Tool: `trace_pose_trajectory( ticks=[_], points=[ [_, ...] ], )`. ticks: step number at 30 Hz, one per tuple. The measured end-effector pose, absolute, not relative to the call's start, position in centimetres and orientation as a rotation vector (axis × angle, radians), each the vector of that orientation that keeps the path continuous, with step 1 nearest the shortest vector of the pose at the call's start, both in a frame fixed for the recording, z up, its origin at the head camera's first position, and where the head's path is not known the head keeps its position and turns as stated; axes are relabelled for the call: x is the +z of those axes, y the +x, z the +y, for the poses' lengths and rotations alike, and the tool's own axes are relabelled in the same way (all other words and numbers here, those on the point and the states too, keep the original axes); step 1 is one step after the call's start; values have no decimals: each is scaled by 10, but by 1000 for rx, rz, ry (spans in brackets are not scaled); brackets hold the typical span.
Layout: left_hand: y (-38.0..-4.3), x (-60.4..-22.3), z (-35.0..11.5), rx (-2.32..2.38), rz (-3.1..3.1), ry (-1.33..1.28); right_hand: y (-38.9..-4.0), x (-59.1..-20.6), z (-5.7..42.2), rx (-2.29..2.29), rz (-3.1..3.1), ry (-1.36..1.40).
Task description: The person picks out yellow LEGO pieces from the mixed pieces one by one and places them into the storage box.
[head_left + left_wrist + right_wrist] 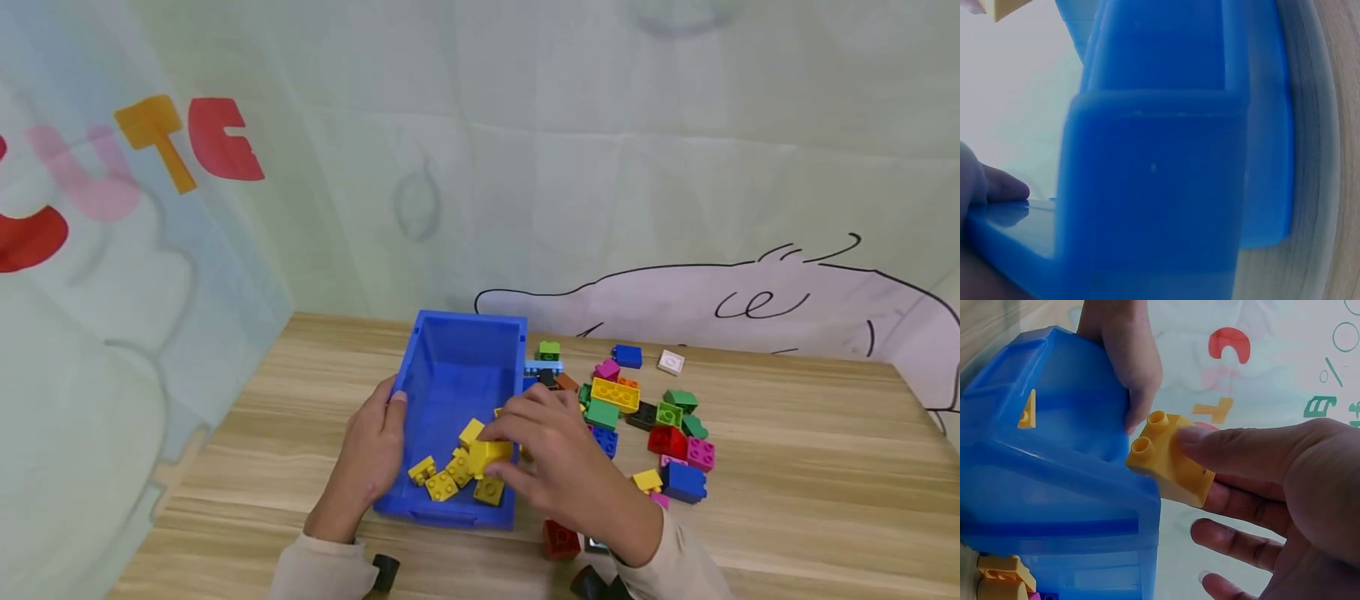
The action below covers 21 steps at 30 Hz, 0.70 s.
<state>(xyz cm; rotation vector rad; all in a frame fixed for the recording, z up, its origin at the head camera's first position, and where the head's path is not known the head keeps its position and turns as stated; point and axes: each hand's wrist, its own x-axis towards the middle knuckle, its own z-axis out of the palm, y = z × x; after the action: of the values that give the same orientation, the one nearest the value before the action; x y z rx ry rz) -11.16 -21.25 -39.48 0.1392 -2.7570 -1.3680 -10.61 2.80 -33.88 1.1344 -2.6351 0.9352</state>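
- Head view: the blue rectangular plastic box stands on the wood-grain counter. The left hand holds its left wall, thumb over the rim. Uneven pull by this grip could tilt or drag the box.
- Head view: the right hand pinches a yellow sloped plastic brick over the near right part of the box. Clearance above the loose yellow plastic bricks inside cannot be told; careless release could make the brick bounce or land on edge.
- Head view: mixed-colour plastic bricks lie close to the right wall. A low return of the right forearm could scatter them, or push the red plastic brick at the near side.
- Left wrist view: box walls fill most of the view. A digit lies along the blue plastic; the rest of the left grip is largely out of sight, so its firmness cannot be judged.
- Right wrist view: the right grip is closed to the brick's width, thumb against fingers, other fingers spread. The studded end projects free beside the rim; contact with the rim could twist the brick loose.
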Motion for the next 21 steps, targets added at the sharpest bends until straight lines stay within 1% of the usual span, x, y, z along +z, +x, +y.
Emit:
trace_pose_trajectory(
  ticks=[13, 21],
  points=[
    [-112, -395, -211, -1395, -2752, 126, -107, -340, 31, 902, -2632, 1113],
    [-112, -395, -212, -1381, -2749, 130, -115, -335, 44, 879, -2577, 1068]
  ],
)
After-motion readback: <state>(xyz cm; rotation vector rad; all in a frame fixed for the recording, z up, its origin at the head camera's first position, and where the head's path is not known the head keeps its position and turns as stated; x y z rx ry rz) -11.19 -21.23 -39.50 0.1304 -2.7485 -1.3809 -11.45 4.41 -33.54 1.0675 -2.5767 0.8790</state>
